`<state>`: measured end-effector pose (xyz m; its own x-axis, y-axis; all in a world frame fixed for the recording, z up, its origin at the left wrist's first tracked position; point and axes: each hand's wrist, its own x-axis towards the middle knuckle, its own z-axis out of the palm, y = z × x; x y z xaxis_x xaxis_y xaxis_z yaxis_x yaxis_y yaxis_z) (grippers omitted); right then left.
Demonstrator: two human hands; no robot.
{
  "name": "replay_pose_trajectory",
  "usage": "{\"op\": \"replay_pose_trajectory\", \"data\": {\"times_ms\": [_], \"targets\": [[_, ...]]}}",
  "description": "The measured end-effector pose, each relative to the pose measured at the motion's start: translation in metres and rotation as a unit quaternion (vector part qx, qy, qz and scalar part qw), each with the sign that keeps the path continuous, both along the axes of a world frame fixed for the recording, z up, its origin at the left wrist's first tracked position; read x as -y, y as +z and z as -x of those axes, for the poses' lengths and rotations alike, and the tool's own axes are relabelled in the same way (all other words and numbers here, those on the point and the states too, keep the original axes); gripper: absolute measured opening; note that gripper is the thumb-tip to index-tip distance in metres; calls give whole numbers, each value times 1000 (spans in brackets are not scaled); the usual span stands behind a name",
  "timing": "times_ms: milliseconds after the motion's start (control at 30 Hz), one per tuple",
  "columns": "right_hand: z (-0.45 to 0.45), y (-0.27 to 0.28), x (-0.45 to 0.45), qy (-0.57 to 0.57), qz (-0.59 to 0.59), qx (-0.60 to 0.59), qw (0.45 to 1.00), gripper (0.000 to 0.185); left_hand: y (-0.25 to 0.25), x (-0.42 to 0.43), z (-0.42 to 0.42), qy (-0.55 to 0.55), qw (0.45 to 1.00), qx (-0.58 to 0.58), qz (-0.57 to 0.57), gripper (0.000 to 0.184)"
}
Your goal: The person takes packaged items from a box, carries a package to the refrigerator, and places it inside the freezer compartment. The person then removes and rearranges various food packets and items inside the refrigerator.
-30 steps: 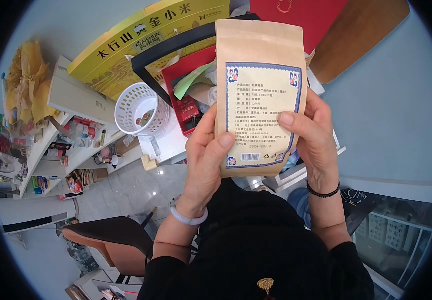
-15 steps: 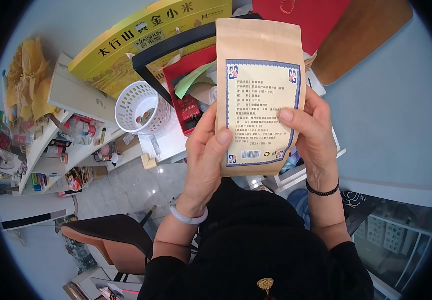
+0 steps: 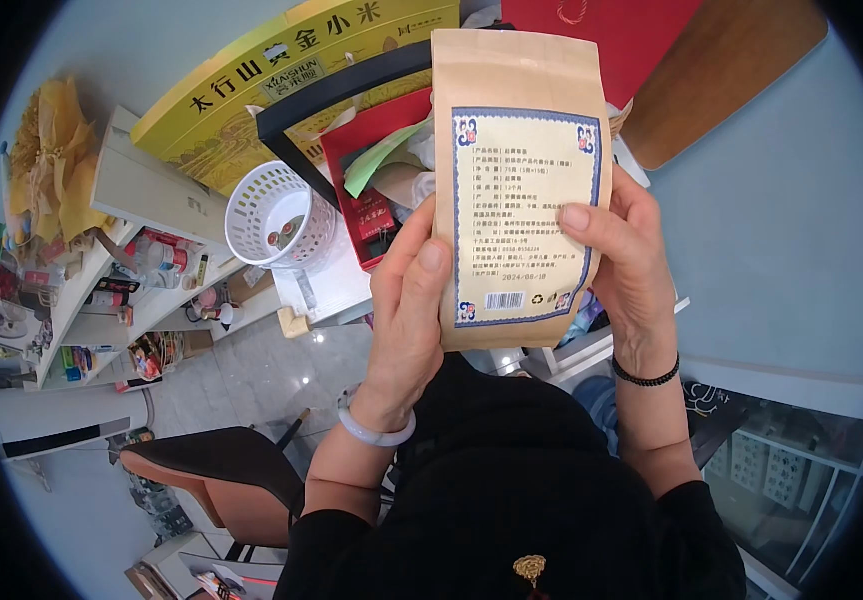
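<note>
Brown-paper tall rectangular bag (image 3: 517,72) sits up before the black-shirted torso (image 3: 517,470), cream blue-bordered label (image 3: 524,235) facing the wearer. Left hand (image 3: 410,300) and right hand (image 3: 629,258): part-closed, gripping opposite edges. Looks like a hold-and-read step; any move calls for a steady two-sided grip.

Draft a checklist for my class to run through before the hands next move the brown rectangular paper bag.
1. Left hand on the brown rectangular paper bag: ok, holding its left edge.
2. Right hand on the bag: ok, at its right edge.
3. Cream printed label with blue border fully uncovered: not ok, the right thumb covers part of its right side.
4. Bag sealed at the top: cannot tell.
5. White perforated plastic basket apart from the bag: ok, a gap shows between them in view.
</note>
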<state>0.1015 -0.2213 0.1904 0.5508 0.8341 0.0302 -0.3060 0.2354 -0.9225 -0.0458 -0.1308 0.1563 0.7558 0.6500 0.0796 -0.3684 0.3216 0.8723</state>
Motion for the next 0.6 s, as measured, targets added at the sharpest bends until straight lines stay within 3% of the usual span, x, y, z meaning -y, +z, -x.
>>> {"op": "replay_pose_trajectory", "data": {"times_ms": [600], "targets": [[-8, -2, 12, 5, -6, -3, 1000, 60, 2, 3, -14, 3, 1000, 13, 5, 57]]}}
